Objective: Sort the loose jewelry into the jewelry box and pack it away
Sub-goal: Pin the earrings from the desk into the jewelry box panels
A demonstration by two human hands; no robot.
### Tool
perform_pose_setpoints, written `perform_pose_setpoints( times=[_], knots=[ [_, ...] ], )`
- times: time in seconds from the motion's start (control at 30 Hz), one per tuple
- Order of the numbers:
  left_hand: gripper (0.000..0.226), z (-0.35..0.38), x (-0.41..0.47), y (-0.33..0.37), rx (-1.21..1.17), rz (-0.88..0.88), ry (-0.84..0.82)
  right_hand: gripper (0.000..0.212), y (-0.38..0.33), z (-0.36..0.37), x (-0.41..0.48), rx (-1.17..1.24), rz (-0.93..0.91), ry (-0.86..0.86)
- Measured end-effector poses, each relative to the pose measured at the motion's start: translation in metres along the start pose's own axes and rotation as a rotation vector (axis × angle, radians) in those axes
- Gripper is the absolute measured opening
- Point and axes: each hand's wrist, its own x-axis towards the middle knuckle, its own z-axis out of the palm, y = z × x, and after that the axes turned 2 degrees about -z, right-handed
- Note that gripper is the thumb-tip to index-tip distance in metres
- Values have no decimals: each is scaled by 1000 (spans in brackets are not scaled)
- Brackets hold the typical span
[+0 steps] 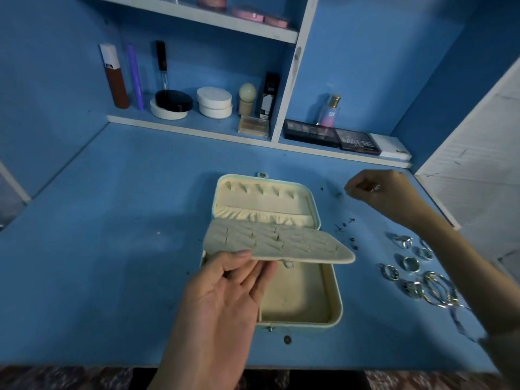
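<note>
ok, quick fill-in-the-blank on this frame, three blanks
The left hand holds up the earring panel of the jewelry case, whose lid is ____.
The rings lie on the table to the case's ____.
The table is coloured ____.
Missing: open; right; blue.

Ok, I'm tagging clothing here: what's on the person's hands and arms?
The left hand and its forearm are bare, with no sleeve in view. The right hand shows a small shiny glint, perhaps a ring. A pale sleeve edge shows at the frame's lower right.
</note>
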Motion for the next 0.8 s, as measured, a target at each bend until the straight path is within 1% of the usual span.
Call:
perform_pose_setpoints(
  times=[0.1, 0.17, 0.53, 0.8],
  knots=[
    [55, -1, 1, -1, -4, 4, -10, 14, 5, 9, 1, -46, -3, -105],
    [58, -1, 1, -1, -9, 7, -5, 9, 8, 13, 1, -49, 5, -130],
    [59, 0, 1, -1, -9, 6, -20, 4, 11, 29, 6, -98, -17, -70],
    [62, -2, 1, -2, -11, 4, -21, 8, 9, 27, 4, -93, -63, -75]
  ],
)
